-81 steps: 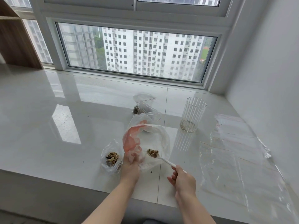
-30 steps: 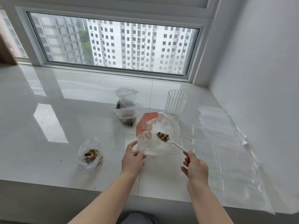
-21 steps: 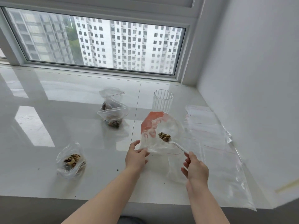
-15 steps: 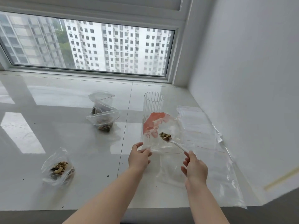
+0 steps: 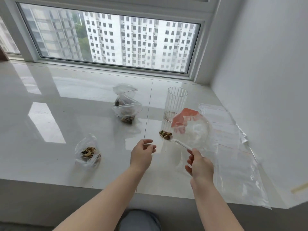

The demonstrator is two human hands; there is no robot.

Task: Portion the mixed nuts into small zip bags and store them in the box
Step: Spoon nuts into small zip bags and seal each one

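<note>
with the right hand (image 5: 199,164) pinching the white spoon (image 5: 179,142) of nuts (image 5: 165,134) level, i'd have the loosely spread, empty left hand (image 5: 142,155) hold a small zip bag's mouth wide before tipping

No text, brand or number can be read anywhere. The big bag (image 5: 191,129) carries a red printed patch, perhaps with white lettering, but it is too blurred to read.
</note>
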